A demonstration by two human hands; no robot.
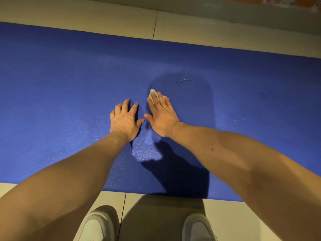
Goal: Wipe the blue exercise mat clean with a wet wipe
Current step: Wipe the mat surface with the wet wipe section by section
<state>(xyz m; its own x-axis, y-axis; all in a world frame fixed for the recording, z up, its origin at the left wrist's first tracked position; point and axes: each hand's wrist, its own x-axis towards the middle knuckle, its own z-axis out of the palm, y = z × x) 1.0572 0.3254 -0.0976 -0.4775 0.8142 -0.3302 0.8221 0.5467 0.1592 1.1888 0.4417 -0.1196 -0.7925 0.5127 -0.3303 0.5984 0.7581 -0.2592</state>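
Observation:
The blue exercise mat (60, 87) lies flat across the tiled floor and fills the middle of the head view. My right hand (162, 117) lies flat on the mat with straight fingers, pressing a small white wet wipe (153, 94) that sticks out under the fingertips. A darker damp patch (187, 94) spreads on the mat ahead and to the right of that hand. My left hand (126, 119) rests on the mat just to the left, fingers spread and slightly bent, holding nothing.
Beige floor tiles (121, 20) border the mat's far edge, with a wall base beyond at the top right. Near tiles (152, 216) run along the mat's front edge, where the toes of two white shoes (97, 225) stand.

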